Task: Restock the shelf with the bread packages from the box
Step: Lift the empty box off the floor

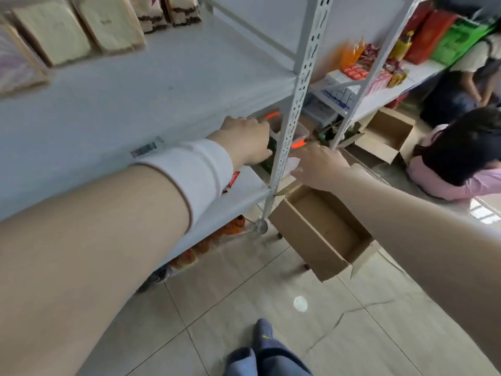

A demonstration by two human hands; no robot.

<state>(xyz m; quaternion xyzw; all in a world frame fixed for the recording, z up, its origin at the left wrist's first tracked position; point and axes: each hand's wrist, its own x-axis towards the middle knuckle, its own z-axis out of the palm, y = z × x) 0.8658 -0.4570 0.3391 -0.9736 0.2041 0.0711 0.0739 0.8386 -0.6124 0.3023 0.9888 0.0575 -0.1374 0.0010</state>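
Several bread packages (51, 31) in clear bags lie on the white shelf board (151, 85) at the upper left. The cardboard box (320, 232) stands open beside the shelf's perforated post (287, 123), and its inside shows only bare cardboard. My left hand (244, 142), with a white wristband behind it, reaches to the shelf's front right corner; its fingers bend away from the camera and are hidden. My right hand (317, 166) hovers over the box's far corner with its fingers stretched toward the post, and nothing shows in it.
A clear tub with orange clips (287, 131) sits on a lower shelf behind the post. Snack packs (206, 245) fill the bottom shelves. A person in pink (455, 164) sits on the floor at right near another open box (387, 134). My feet (260, 348) stand on the tiles.
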